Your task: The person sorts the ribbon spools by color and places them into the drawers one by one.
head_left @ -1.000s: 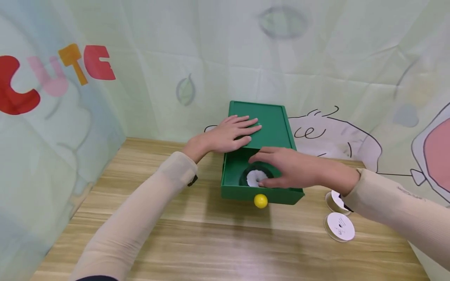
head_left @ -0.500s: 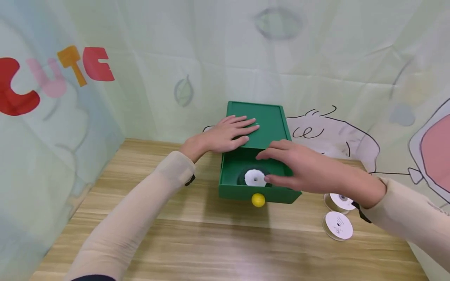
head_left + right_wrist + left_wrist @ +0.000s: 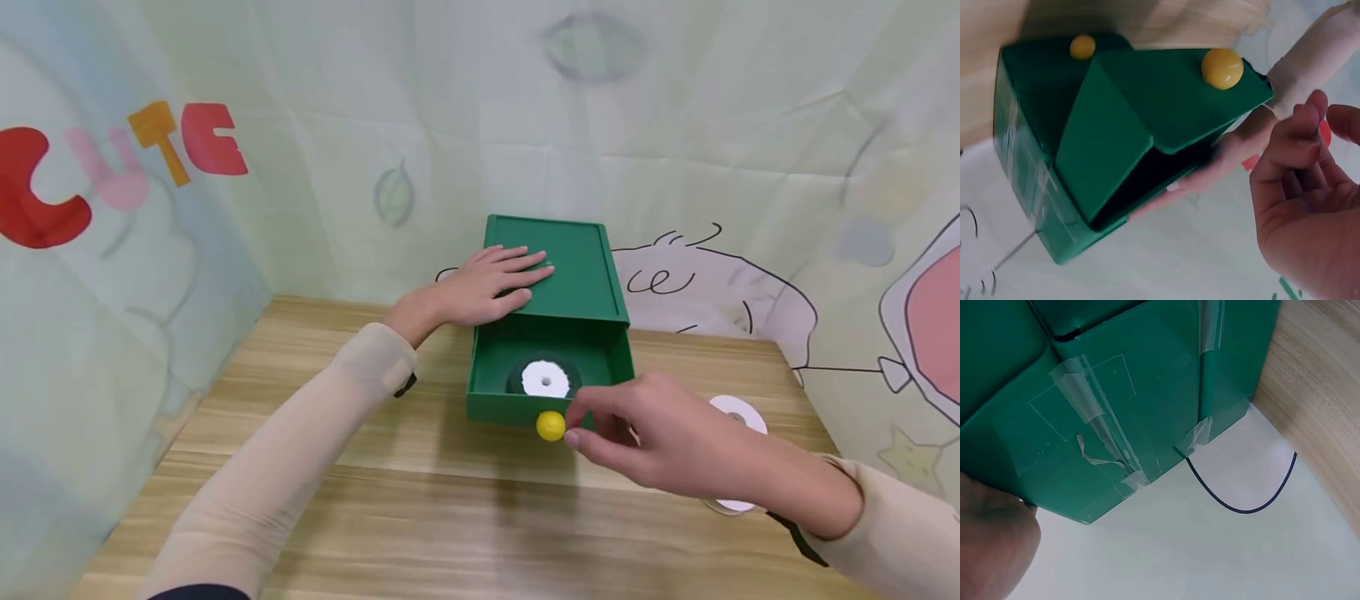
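A green drawer box [image 3: 581,262] stands against the back cloth with its upper drawer [image 3: 498,407] pulled out. Inside the drawer lies a dark roll with a white centre [image 3: 545,380]. My left hand [image 3: 491,287] rests flat on top of the box, fingers spread. Just right of the drawer's yellow knob [image 3: 551,426], my right hand [image 3: 667,437] has its thumb and forefinger bent with a gap between them. The right wrist view shows that hand [image 3: 1310,187] apart from the upper knob [image 3: 1222,69]; a second yellow knob [image 3: 1082,47] marks a lower drawer.
A white spool [image 3: 738,410] lies on the wooden table [image 3: 360,517] to the right, with another white spool [image 3: 735,505] mostly hidden beneath my right arm. Clear tape strips [image 3: 1094,412] run over the box's side. Printed cloth [image 3: 330,167] hangs behind and at the sides.
My right hand has come out of the drawer, away from the roll, and moved down toward the yellow knob in front. The left hand has stayed on the box; the roll remains in the drawer.
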Action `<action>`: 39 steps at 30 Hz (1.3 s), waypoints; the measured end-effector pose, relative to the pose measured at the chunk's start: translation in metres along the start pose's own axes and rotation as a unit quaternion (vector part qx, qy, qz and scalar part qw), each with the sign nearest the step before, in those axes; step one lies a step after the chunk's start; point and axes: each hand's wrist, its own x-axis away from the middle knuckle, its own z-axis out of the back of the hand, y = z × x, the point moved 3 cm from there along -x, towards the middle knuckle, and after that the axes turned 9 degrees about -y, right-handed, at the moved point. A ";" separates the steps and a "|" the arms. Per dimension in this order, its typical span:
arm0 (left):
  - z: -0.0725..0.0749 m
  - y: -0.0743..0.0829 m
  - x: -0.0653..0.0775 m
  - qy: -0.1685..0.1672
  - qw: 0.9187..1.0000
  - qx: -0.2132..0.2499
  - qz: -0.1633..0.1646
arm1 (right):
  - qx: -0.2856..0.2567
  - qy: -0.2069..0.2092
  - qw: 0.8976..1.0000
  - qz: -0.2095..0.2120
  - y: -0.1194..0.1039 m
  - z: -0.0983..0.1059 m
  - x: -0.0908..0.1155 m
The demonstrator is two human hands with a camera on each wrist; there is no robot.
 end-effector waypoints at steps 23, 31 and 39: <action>-0.004 -0.003 0.001 -0.001 1.000 -0.003 0.006 | -0.243 -0.065 0.959 -0.127 0.045 -0.042 0.018; -0.003 0.000 -0.001 -0.003 1.000 -0.001 0.006 | -0.308 -0.064 0.937 -0.150 0.056 -0.061 0.017; -0.001 0.001 -0.001 0.000 1.000 0.002 0.007 | -0.409 -0.073 0.893 -0.172 0.056 -0.074 0.011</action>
